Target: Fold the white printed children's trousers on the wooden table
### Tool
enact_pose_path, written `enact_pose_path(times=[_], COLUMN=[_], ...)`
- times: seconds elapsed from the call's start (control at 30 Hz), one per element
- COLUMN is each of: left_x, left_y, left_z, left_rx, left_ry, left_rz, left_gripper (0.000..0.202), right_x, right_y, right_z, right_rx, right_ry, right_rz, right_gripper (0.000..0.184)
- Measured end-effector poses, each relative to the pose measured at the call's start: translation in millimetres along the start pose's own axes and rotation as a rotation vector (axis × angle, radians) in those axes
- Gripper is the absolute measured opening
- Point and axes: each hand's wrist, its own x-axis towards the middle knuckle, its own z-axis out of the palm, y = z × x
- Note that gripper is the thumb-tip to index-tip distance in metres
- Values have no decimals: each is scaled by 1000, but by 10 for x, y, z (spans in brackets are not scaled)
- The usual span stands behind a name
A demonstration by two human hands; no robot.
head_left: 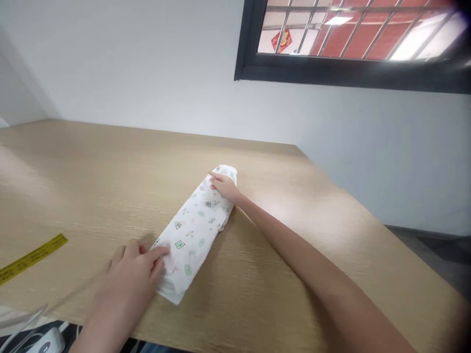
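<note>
A white cloth [198, 215], printed with small green and grey animal figures, lies folded into a long strip slanting across the table. My left hand [136, 274] is at its near end, with curled fingers closed on the left edge and one fingertip on top. At the far end, my right hand [225, 188] rests on the upper face. Its index finger stretches to the cloth's left edge and the thumb is apart from it. The undersides of both hands are hidden.
The cloth lies on a wood-grain table [110, 196]. A yellow printed strip [33, 258] is on its left part. Below the near left edge are a white power strip [49, 341] and cables. Behind the table stand a white wall [147, 63] and a dark-framed barred window [331, 71].
</note>
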Motion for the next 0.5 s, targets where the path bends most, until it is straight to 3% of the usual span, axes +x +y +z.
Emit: enact_pose_path(times=[0.07, 0.17, 0.23, 0.3, 0.4, 0.5], left_x=[-63, -184, -248, -242, 8, 543], left_y=[223, 555, 691, 739, 737, 811], left_z=[-11, -6, -5, -18, -29, 59], left_rx=[37, -4, 0, 3, -67, -97], left_ry=[-44, -180, -258, -255, -164, -92], left_rz=[88, 347, 487, 602, 811, 1007], left_gripper=[32, 31, 32, 27, 18, 21], right_x=[-56, -129, -202, -309, -498, -609], right_y=[31, 101, 138, 141, 89, 68], right_z=[-138, -396, -556, -670, -720, -650], right_rx=[-102, -158, -147, -117, -132, -233], right_ry=[-7, -11, -44, -128, -276, -293], right_rz=[-30, -27, -19, -16, -62, -125], right_gripper=[40, 34, 33, 30, 32, 42])
